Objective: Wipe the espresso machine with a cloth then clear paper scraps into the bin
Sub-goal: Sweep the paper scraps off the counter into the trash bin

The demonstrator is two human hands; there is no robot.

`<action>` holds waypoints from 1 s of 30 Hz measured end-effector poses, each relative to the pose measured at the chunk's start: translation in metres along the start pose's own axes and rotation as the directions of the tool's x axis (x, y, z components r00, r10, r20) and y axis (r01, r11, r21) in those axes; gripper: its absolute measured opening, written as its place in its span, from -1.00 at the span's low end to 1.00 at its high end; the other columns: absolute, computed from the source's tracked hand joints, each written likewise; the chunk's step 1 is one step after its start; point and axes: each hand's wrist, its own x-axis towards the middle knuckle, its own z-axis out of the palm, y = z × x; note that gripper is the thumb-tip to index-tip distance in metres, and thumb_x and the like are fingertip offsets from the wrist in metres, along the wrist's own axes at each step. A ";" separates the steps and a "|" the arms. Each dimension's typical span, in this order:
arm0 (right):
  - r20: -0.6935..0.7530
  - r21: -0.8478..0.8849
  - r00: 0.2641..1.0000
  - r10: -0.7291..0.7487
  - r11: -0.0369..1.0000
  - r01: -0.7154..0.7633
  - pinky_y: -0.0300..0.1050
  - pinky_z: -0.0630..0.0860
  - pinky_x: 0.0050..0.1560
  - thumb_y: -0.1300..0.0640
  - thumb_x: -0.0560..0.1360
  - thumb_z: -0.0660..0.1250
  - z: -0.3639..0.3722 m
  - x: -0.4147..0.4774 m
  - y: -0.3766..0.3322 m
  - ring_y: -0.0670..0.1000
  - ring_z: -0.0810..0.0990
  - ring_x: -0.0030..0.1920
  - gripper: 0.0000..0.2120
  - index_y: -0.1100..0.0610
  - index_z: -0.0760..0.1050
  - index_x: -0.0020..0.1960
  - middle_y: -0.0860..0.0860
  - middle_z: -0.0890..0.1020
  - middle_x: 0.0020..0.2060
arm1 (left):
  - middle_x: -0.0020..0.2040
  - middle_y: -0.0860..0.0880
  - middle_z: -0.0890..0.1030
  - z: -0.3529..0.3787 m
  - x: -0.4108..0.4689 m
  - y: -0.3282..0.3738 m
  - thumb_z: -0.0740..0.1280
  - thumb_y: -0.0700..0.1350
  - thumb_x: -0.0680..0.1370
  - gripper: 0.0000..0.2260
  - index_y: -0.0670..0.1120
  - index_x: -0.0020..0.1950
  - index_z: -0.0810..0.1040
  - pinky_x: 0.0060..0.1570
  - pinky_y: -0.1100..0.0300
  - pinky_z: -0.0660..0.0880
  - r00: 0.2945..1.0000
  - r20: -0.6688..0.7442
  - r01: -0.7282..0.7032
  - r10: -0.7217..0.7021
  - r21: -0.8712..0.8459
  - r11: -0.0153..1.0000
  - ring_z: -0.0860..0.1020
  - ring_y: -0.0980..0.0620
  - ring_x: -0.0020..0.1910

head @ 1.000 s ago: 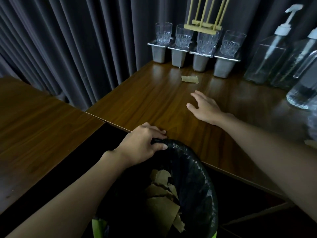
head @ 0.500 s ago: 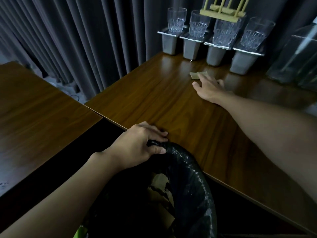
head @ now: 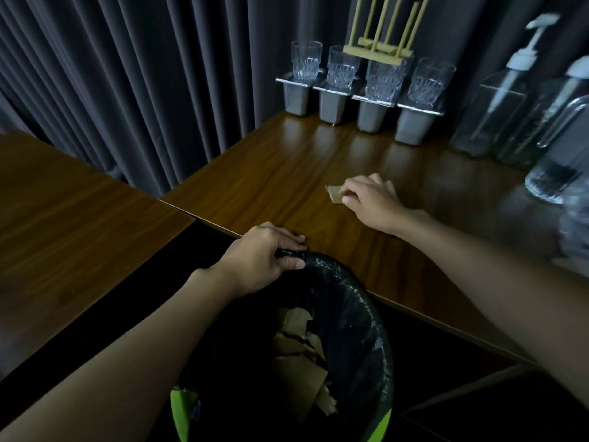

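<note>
Dim grey curtains (head: 134,78), wooden counters (head: 280,173)

Left hand (head: 264,256), bare forearm angled up from lower left, grips bin liner rim (head: 328,266), fingers curled over, thumb inside; right hand (head: 371,202), arm extended forward, palm down, pinches paper scrap (head: 334,193) between thumb and curled fingers.

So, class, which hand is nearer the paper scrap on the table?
Right. The right hand pinches the paper scrap; the left hand holds the bin rim, well short of it.

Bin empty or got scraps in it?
Not empty: torn brown paper scraps lie inside the black-lined bin. Fill level too dark to tell.
</note>
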 end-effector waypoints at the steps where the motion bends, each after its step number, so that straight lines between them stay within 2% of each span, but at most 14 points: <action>1: -0.001 0.000 1.000 0.027 1.000 -0.027 0.08 0.21 0.19 -0.01 0.59 0.22 -0.002 -0.005 -0.001 0.08 0.33 0.24 -0.89 -0.08 0.44 0.10 -0.04 0.50 0.21 | 0.35 0.17 0.55 0.000 0.000 0.001 0.45 0.02 0.53 -0.65 0.04 0.31 0.62 0.40 0.04 0.39 1.000 0.000 0.002 -0.002 0.002 1.000 0.37 0.17 0.40; 6: 0.097 0.090 0.969 0.227 0.968 -0.236 0.06 0.23 0.25 -0.02 0.53 0.35 -0.015 -0.035 -0.012 0.10 0.32 0.31 -0.58 -0.01 0.33 0.33 0.04 0.39 0.26 | 0.39 0.13 0.53 0.001 -0.002 0.003 0.41 0.02 0.56 -0.66 0.04 0.34 0.60 0.39 0.02 0.38 1.000 0.003 -0.005 0.005 0.033 0.999 0.35 0.09 0.43; 8: 0.108 0.170 0.953 0.284 0.939 -0.299 0.00 0.40 0.18 0.04 0.53 0.36 -0.021 -0.050 -0.016 0.08 0.42 0.22 -0.62 0.06 0.39 0.31 0.07 0.39 0.23 | 0.39 0.12 0.53 0.001 -0.003 0.004 0.40 0.02 0.58 -0.69 0.05 0.32 0.61 0.37 -0.02 0.39 1.000 0.005 -0.011 0.011 0.046 0.999 0.36 0.07 0.43; 9: 0.097 0.239 0.948 0.302 0.918 -0.316 -0.08 0.50 0.01 0.09 0.54 0.36 -0.024 -0.059 -0.018 0.05 0.49 0.11 -0.68 0.10 0.43 0.26 0.07 0.43 0.20 | 0.39 0.11 0.54 0.000 -0.003 0.005 0.39 0.01 0.58 -0.70 0.05 0.31 0.62 0.37 -0.06 0.41 1.000 0.007 -0.013 0.013 0.046 0.999 0.36 0.06 0.43; 10: 0.085 0.308 0.944 0.318 0.893 -0.329 -0.17 0.52 -0.18 0.14 0.55 0.34 -0.028 -0.069 -0.021 0.00 0.53 0.01 -0.75 0.12 0.47 0.21 0.07 0.48 0.16 | 0.38 0.09 0.55 0.000 -0.003 0.006 0.39 0.00 0.58 -0.71 0.03 0.31 0.62 0.36 -0.08 0.42 1.000 0.012 -0.015 0.015 0.043 0.999 0.37 0.06 0.44; 11: 0.075 0.369 0.942 0.329 0.868 -0.332 -0.21 0.50 -0.27 0.18 0.55 0.33 -0.032 -0.079 -0.023 -0.01 0.56 -0.04 -0.81 0.12 0.50 0.16 0.08 0.53 0.12 | 0.38 0.07 0.55 0.000 -0.003 0.006 0.39 -0.01 0.59 -0.71 0.01 0.30 0.63 0.36 -0.09 0.42 1.000 0.018 -0.017 0.016 0.035 0.999 0.38 0.06 0.45; 15: 0.000 0.552 0.938 0.347 0.782 -0.289 -0.22 0.52 -0.26 0.18 0.54 0.36 -0.050 -0.125 -0.044 -0.06 0.62 -0.08 -0.91 0.10 0.56 0.05 0.03 0.63 -0.05 | 0.34 0.01 0.59 -0.002 -0.003 0.011 0.39 -0.01 0.60 -0.74 -0.02 0.27 0.65 0.32 -0.09 0.46 1.000 0.025 -0.002 0.001 0.033 0.999 0.45 0.01 0.41; 18: 0.004 0.662 0.957 0.291 0.717 -0.221 -0.28 0.54 -0.23 0.16 0.51 0.41 -0.060 -0.155 -0.064 -0.14 0.65 -0.15 -0.92 0.04 0.59 0.00 -0.04 0.67 -0.14 | 0.15 0.00 0.65 -0.007 -0.003 0.023 0.35 0.02 0.61 -0.81 0.05 0.18 0.65 0.14 -0.07 0.54 0.998 0.057 -0.004 0.000 0.080 0.997 0.57 -0.09 0.19; 19: 0.037 0.664 0.973 0.228 0.722 -0.194 -0.29 0.54 -0.14 0.16 0.50 0.42 -0.061 -0.163 -0.070 -0.15 0.65 -0.11 -0.90 0.01 0.60 0.00 -0.06 0.67 -0.12 | 0.10 0.01 0.65 -0.010 -0.002 0.027 0.34 0.02 0.62 -0.83 0.06 0.17 0.65 0.10 -0.06 0.55 0.997 0.079 -0.013 0.006 0.091 0.996 0.58 -0.09 0.14; 22: 0.034 0.517 0.996 0.084 0.851 -0.090 -0.40 0.40 0.15 0.08 0.50 0.43 -0.061 -0.185 -0.076 -0.23 0.53 0.16 -0.79 -0.02 0.60 0.13 -0.15 0.59 0.11 | 0.12 0.01 0.65 -0.018 -0.002 0.039 0.32 0.00 0.64 -0.82 0.05 0.20 0.63 0.14 -0.08 0.54 0.991 0.128 -0.049 0.037 0.092 0.995 0.58 -0.05 0.13; 24: 0.005 0.416 0.993 0.120 0.902 -0.111 -0.19 0.35 0.29 0.01 0.52 0.39 -0.060 -0.197 -0.071 -0.14 0.43 0.29 -0.62 -0.05 0.48 0.32 -0.14 0.50 0.25 | 0.10 0.03 0.65 -0.020 -0.004 0.046 0.31 -0.03 0.65 -0.84 0.04 0.17 0.64 0.13 -0.09 0.54 0.987 0.146 -0.082 0.073 0.056 0.995 0.59 -0.03 0.11; 25: 0.025 0.400 0.988 0.156 0.904 -0.152 -0.11 0.36 0.30 -0.01 0.53 0.37 -0.061 -0.202 -0.066 -0.09 0.41 0.32 -0.54 -0.06 0.38 0.40 -0.11 0.46 0.30 | 0.08 0.04 0.66 -0.020 -0.005 0.049 0.30 -0.04 0.65 -0.86 0.04 0.14 0.64 0.11 -0.09 0.55 0.985 0.149 -0.096 0.090 0.032 0.995 0.59 -0.01 0.09; 27: 0.111 0.432 0.970 0.218 0.868 -0.245 -0.12 0.42 0.23 -0.02 0.56 0.33 -0.064 -0.213 -0.055 -0.03 0.41 0.35 -0.45 -0.09 0.23 0.49 -0.07 0.44 0.34 | 0.03 0.07 0.66 -0.015 -0.006 0.060 0.31 -0.05 0.65 -0.88 0.08 0.10 0.64 0.07 -0.04 0.57 0.982 0.144 -0.119 0.119 -0.009 0.993 0.61 0.04 0.04; 30: 0.162 0.453 0.956 0.244 0.843 -0.292 -0.27 0.56 -0.02 0.01 0.62 0.25 -0.073 -0.234 -0.034 -0.16 0.54 0.20 -0.64 -0.13 0.32 0.40 -0.17 0.55 0.15 | 0.01 0.10 0.67 -0.001 -0.001 0.086 0.31 -0.03 0.65 -0.88 0.11 0.10 0.64 0.02 0.01 0.59 0.976 0.137 -0.164 0.169 -0.048 0.985 0.62 0.09 0.02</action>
